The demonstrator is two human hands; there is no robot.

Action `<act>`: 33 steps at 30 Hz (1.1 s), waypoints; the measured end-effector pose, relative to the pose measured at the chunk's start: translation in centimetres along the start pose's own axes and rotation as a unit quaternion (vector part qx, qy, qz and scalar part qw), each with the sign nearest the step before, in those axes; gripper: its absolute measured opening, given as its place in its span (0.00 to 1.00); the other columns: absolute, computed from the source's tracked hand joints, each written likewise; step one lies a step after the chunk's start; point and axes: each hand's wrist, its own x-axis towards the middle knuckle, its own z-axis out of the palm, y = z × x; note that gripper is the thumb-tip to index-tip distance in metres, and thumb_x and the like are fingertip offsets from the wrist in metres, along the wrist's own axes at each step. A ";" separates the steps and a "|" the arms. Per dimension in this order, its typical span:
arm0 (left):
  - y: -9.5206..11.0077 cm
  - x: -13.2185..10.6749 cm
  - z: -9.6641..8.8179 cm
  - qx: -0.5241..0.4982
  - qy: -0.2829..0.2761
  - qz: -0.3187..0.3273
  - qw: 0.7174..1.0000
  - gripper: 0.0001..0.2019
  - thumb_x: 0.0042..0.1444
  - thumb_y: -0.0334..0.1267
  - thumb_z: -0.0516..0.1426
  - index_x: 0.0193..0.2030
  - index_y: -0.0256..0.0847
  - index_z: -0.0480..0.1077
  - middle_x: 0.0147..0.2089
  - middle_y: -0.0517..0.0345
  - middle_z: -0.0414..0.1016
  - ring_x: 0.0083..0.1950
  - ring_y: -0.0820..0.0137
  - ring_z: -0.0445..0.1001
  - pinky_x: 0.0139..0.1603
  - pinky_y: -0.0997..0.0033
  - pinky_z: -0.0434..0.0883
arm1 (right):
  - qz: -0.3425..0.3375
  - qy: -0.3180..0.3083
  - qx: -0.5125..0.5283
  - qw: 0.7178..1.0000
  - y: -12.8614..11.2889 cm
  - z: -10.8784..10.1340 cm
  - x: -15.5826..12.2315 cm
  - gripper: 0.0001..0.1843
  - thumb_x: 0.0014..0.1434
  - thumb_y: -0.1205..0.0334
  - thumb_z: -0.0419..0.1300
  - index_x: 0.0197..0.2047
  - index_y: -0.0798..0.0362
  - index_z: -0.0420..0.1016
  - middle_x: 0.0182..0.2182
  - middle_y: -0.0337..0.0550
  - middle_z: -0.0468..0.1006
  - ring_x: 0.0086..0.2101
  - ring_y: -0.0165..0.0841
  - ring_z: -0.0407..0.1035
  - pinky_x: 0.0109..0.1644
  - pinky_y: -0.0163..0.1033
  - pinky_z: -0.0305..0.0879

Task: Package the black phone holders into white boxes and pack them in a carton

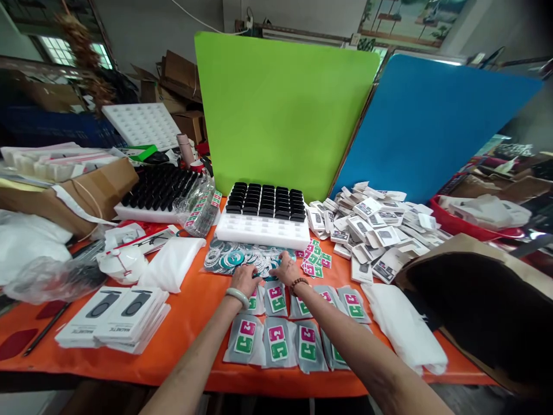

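A flat clear bag of metal rings with teal-and-white discs (233, 258) lies on the orange table. My left hand (245, 279), with a pale bangle at the wrist, rests at the bag's front edge, fingers slightly bent and apart. Over its right part is my right hand (286, 268), wearing a beaded bracelet, its fingers spread and touching the bag. Nothing shows held in either hand. Below them lie two rows of grey pouches (280, 358), each topped with a pink-and-green sticker card (276, 341); my forearms partly cover some. Loose sticker cards (315, 258) are scattered to the right.
Behind the bag stands a white foam tray (263, 229) with rows of black pieces (265, 199). Small white boxes (375, 222) are heaped at right, near white foam sheets (404, 325). Stacked "MAGNETIC" boxes (114, 317) sit at left. Green (285, 109) and blue boards (432, 127) rise behind.
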 end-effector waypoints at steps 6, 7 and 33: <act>0.7 2.2 0.8 0.068 -0.001 0.025 0.997 0.07 0.49 0.36 0.62 0.35 0.40 0.71 0.41 0.50 0.74 0.48 0.59 0.71 0.48 0.65 0.65 | -0.029 -0.015 0.061 0.998 -0.4 -0.1 2.2 0.13 0.43 0.71 0.66 0.34 0.55 0.70 0.36 0.45 0.76 0.36 0.35 0.70 0.34 0.34 0.60; 0.7 2.5 0.7 0.074 -0.004 0.029 0.997 0.07 0.49 0.36 0.62 0.35 0.40 0.70 0.40 0.50 0.74 0.48 0.59 0.71 0.48 0.65 0.65 | -0.035 -0.018 0.070 0.997 -0.3 -0.1 2.6 0.12 0.43 0.71 0.65 0.33 0.55 0.70 0.34 0.44 0.76 0.35 0.34 0.69 0.33 0.34 0.60; 0.8 3.4 -0.3 -0.046 0.005 -0.002 0.999 0.05 0.45 0.29 0.62 0.28 0.39 0.69 0.37 0.52 0.73 0.48 0.59 0.71 0.51 0.63 0.65 | -0.027 -0.107 0.366 0.924 4.8 -6.4 2.9 0.10 0.40 0.68 0.60 0.30 0.54 0.66 0.21 0.33 0.67 0.23 0.27 0.62 0.26 0.32 0.59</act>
